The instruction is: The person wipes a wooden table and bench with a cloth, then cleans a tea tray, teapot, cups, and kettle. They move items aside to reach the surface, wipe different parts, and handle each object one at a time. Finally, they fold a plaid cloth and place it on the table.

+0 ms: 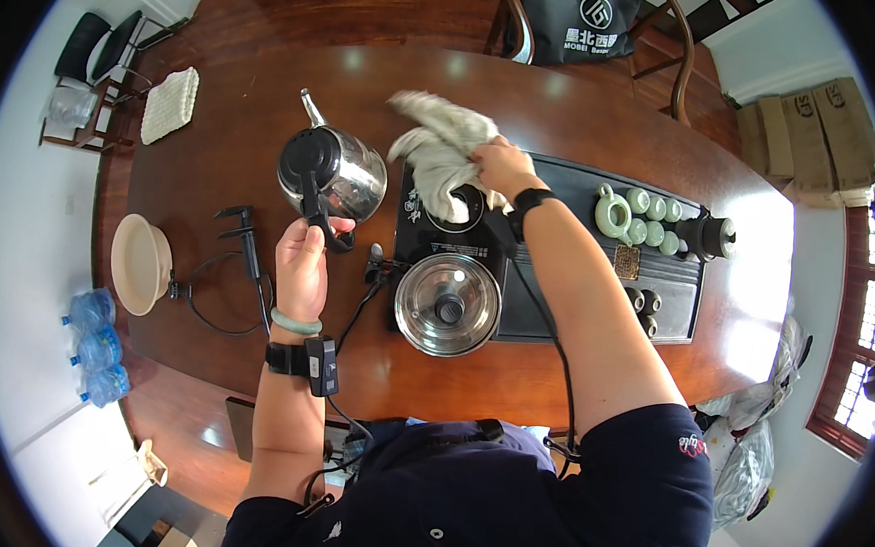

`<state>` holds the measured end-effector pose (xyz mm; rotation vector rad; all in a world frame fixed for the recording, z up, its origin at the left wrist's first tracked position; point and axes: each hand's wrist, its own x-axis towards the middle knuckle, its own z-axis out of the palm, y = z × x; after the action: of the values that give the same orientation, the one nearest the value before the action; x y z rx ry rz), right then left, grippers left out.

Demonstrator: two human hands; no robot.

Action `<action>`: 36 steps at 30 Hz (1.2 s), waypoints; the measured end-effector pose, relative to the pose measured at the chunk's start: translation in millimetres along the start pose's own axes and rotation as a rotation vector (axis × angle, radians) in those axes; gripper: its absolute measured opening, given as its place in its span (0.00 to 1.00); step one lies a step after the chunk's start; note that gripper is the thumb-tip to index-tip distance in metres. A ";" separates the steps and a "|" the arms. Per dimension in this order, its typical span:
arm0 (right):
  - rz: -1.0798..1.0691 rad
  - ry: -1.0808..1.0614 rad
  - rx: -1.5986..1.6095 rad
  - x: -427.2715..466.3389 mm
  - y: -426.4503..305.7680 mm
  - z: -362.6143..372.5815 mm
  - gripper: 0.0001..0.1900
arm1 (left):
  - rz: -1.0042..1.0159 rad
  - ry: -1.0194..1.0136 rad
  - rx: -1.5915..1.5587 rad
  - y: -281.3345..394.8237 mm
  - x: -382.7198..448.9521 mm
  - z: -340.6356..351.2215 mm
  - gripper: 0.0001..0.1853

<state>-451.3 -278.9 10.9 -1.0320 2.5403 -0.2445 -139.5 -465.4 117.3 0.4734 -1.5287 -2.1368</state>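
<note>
My left hand (304,259) grips the black handle of a shiny metal kettle (364,179). The kettle has a black lid, and its spout points away from me. In my right hand (506,166) is a bunched whitish cloth (445,150), blurred at its far end. It hangs over the upper burner of a black electric stove panel (450,248) and partly covers it. On the lower burner stands a round pot with a glass lid (473,298) and a black knob. Whether the kettle's base touches the table I cannot tell.
A dark tea tray (548,310) adjoins the stove, bearing a green teapot (612,213), several green cups (656,208) and small dark cups (651,302). A corded black device (248,243) and a cream basin (141,264) lie left on the wooden table (210,177). Cables run from my wrists.
</note>
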 end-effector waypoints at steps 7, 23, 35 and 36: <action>-0.055 -0.533 -0.171 -58.6 -11.7 -2.9 0.15 | -0.098 -0.056 0.038 -12.0 18.9 10.1 0.14; -0.479 -0.706 0.240 -30.9 -53.3 56.7 0.20 | -0.140 -0.143 0.108 -14.1 38.6 40.9 0.14; -0.220 -0.315 0.265 -77.0 37.4 12.4 0.15 | -0.177 -0.220 0.145 -23.6 48.0 51.7 0.14; -0.180 -0.234 0.247 -78.6 52.6 18.7 0.17 | -0.178 -0.234 0.147 -28.2 48.3 53.9 0.13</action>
<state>-425.3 -186.7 0.5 -1.1192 2.1495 -0.4480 -213.0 -442.3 107.5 0.4350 -1.8440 -2.2905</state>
